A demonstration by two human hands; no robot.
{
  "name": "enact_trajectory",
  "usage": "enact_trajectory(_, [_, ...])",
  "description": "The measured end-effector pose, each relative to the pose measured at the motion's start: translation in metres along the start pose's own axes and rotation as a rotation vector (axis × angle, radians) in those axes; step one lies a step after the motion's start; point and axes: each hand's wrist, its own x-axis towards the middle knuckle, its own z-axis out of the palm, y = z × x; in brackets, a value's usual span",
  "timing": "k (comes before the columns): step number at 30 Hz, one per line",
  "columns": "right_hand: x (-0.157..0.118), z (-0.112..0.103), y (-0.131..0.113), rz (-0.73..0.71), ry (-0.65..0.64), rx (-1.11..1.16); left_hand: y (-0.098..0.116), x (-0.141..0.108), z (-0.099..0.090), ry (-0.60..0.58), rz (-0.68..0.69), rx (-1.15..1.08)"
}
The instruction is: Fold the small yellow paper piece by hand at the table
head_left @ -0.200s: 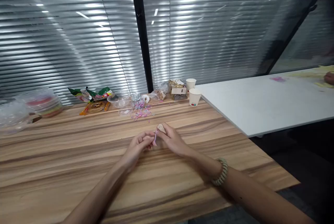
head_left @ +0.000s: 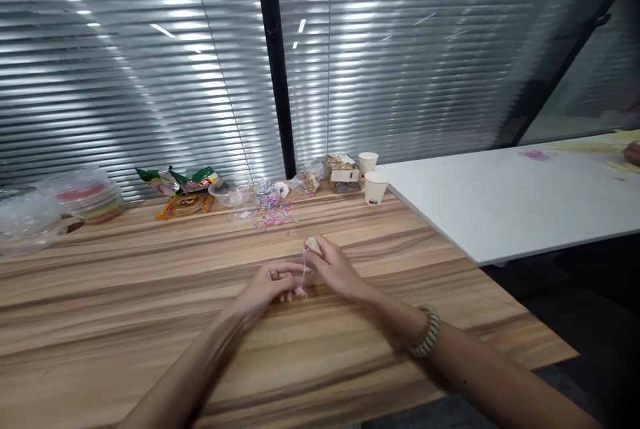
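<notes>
Over the middle of the wooden table, a thin pink strand point(head_left: 304, 269) stretches between my two hands. My left hand point(head_left: 273, 284) pinches its lower end, where a small pink piece point(head_left: 300, 292) shows at the fingertips. The upper end of the strand meets the fingers of my right hand point(head_left: 334, 269), which are closed round a small cream-coloured object point(head_left: 313, 245). What that object is, I cannot make out. Beyond my hands, small pink and purple loops point(head_left: 274, 218) lie scattered in a loose pile on the table.
Along the back of the wooden table point(head_left: 150, 276) stand two paper cups point(head_left: 375, 188), a small box point(head_left: 345, 174), snack packets point(head_left: 187, 206), a clear plastic cup point(head_left: 237, 196) and stacked plastic containers point(head_left: 90, 194). A white table point(head_left: 500, 202) adjoins at the right, with a person's hand point(head_left: 633, 152) at its far edge.
My left hand has moved slightly down from my right, and the pink strand between them looks longer and straighter. The whole view has shifted a little.
</notes>
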Motion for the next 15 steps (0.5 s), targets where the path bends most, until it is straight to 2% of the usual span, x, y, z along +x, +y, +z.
enact_trajectory(2, [-0.0016, 0.0016, -0.0009, -0.027, -0.047, -0.005, -0.0013, 0.0002, 0.0000, 0.031, -0.004, 0.033])
enact_trajectory(5, [-0.0034, 0.0032, -0.0032, -0.060, -0.114, -0.004, -0.0039, 0.0019, 0.0004, 0.128, 0.061, 0.023])
enact_trajectory(9, [-0.0033, 0.0039, -0.0038, -0.066, -0.195, 0.110, -0.0069, 0.0038, 0.0011, 0.203, 0.133, -0.044])
enact_trajectory(12, [-0.0018, 0.0056, -0.0011, -0.002, -0.216, 0.265, -0.0072, 0.0041, 0.0007, 0.231, 0.211, -0.065])
enact_trajectory(15, [0.0012, 0.0072, 0.0022, 0.126, -0.220, 0.433, -0.0062, 0.0043, -0.0007, 0.342, 0.250, -0.100])
